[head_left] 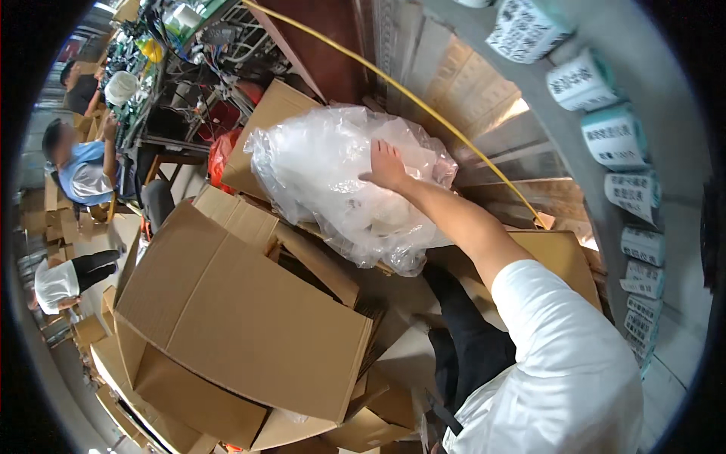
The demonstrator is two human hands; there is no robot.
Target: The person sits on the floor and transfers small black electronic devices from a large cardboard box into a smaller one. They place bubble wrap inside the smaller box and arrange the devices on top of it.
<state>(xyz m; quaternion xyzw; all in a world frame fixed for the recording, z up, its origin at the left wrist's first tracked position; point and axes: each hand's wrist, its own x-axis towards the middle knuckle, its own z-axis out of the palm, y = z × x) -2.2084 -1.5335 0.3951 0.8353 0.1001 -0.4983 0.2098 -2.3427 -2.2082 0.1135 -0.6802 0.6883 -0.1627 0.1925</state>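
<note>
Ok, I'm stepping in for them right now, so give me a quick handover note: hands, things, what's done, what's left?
Right hand: palm flat on the clear plastic bag, fingers spread, pressing rather than gripping.
Left hand: out of view.
The bag lies bunched on top of the open cardboard boxes; more boxes are stacked below.
Done: cannot tell from this view.
Left: the bag lies loose on the boxes, not packed in one.

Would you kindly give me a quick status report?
Right hand flat on clear plastic bag. Left hand out of view. Open cardboard box lies below.
</note>
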